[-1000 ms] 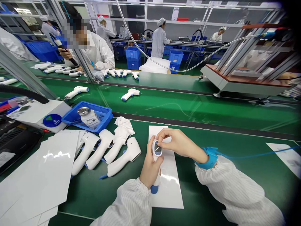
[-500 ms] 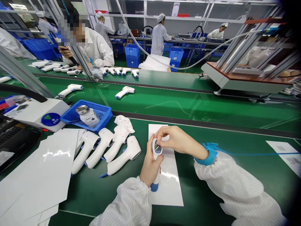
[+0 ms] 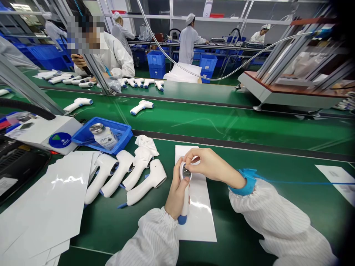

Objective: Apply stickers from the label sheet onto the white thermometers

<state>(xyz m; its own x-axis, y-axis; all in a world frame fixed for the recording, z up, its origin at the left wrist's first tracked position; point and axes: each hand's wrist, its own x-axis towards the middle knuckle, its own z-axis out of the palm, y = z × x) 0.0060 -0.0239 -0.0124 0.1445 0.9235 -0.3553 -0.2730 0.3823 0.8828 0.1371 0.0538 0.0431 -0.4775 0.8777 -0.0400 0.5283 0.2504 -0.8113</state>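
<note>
My left hand (image 3: 175, 195) is wrapped round a white infrared thermometer (image 3: 184, 207) with a blue handle end, its dark display (image 3: 186, 172) facing me. The left thumb presses near the display's lower edge. At the display's top edge, the thumb and forefinger of my right hand (image 3: 205, 162) are pinched together; whatever lies between them is hidden. Under both hands is a long white sheet (image 3: 201, 221). Several white thermometer housings (image 3: 146, 184) with open ends rest to the left, and a crumpled white cloth (image 3: 145, 146) covers part of one.
A blue tray (image 3: 124, 142) holds a bottle (image 3: 103, 136) with a metal cap. White sheets (image 3: 52, 199) are stacked at left, beside a white box (image 3: 50, 133). Beyond runs a green conveyor (image 3: 194, 122) carrying thermometers (image 3: 142, 106). A blue wrist strap's cord (image 3: 299, 181) stretches right. Co-workers sit and stand beyond.
The thermometers on the conveyor have slid a little to the left. My left thumb has moved up to the display's lower edge. My right hand keeps its pinch in nearly the same place.
</note>
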